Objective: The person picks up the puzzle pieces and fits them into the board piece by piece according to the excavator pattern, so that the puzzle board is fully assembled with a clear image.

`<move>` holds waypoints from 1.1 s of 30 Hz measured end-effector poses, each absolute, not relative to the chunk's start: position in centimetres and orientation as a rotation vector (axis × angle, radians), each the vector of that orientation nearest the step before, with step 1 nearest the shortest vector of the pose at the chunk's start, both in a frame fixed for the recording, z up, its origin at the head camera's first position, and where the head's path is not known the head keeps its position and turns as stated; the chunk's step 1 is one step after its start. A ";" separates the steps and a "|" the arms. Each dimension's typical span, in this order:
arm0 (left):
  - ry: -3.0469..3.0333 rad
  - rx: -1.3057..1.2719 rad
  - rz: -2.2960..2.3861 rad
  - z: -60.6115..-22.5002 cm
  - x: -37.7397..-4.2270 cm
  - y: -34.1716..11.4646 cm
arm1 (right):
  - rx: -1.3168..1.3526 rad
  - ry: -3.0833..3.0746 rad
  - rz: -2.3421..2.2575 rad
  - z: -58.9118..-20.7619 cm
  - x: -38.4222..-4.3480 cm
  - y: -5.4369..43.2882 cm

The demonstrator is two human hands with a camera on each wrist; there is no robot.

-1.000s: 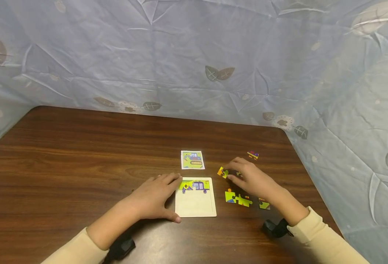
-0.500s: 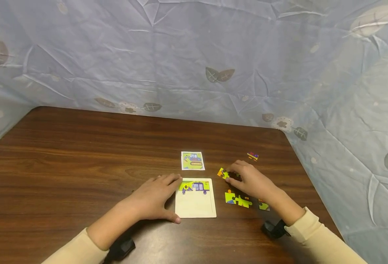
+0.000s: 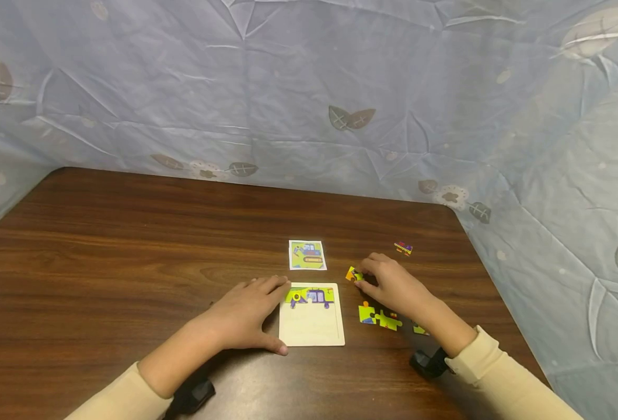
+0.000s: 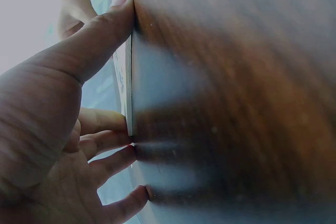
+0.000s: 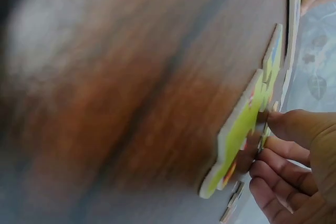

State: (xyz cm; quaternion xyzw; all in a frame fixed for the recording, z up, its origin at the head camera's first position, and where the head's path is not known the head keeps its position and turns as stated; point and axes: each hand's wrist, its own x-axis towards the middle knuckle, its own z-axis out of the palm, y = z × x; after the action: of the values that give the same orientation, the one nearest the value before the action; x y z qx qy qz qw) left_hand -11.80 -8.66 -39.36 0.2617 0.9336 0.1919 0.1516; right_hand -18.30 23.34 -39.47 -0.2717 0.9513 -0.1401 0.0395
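Observation:
My left hand [image 3: 248, 312] rests at the left side of a cream puzzle tray [image 3: 311, 326], thumb by the near left corner and forefinger by the far one. In the left wrist view its fingers [image 4: 113, 166] are spread, several tips down on the table. A joined green strip with a purple vehicle cab [image 3: 316, 296] lies along the tray's far side. Right of the tray, my right hand [image 3: 395, 286] pinches an orange-and-green puzzle piece [image 3: 352, 273] between thumb and forefinger, covering part of it. Near that hand lie more green puzzle pieces [image 3: 389, 320], large in the right wrist view.
A small picture card of an excavator [image 3: 307, 255] lies behind the tray. Farther right is a dark patterned piece [image 3: 403, 249], and a green piece [image 3: 420, 329] shows under the right wrist. A patterned cloth [image 3: 298, 87] hangs behind the brown table [image 3: 130, 262].
My right hand has shifted slightly left, its thumb and forefinger closing over the orange-and-green puzzle piece, which is now more covered. The left hand and tray have stayed put.

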 end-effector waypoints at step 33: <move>2.683 0.768 0.559 -39.5 -12.0 -8.9 | -1.220 2.667 -0.470 -38.2 -14.1 16.6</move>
State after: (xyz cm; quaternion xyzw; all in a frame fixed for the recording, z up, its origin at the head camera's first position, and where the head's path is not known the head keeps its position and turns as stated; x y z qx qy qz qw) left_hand -11.96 -8.87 -39.54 0.2667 0.9325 0.1942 0.1471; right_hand -14.13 16.64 -38.25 -0.4091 0.8947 -0.1577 0.0854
